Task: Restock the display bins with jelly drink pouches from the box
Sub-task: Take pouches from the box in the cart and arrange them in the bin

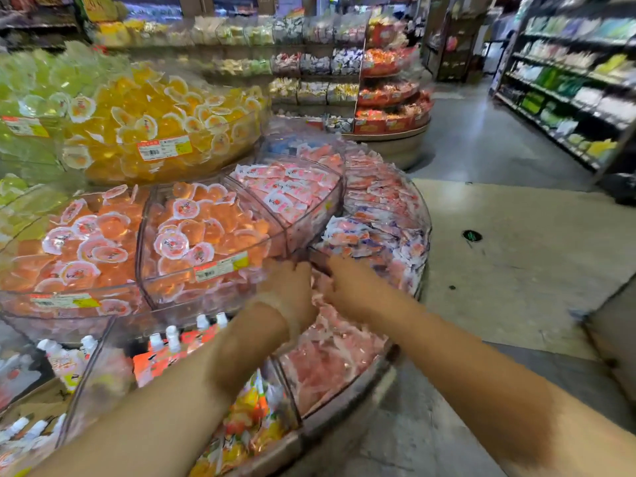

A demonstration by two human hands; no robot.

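While both arms reached over the round tiered display, the left hand (290, 290) and right hand (347, 287) met above the pink-packet bin (385, 356), just below the orange jelly-cup bin (206, 270). Motion blur hid the fingers, so I cannot tell whether either hand gripped anything. Spouted jelly drink pouches (172, 352) stood left of the pink-packet bin. Working this hurriedly, the hands might knock packets over that bin's low rim.
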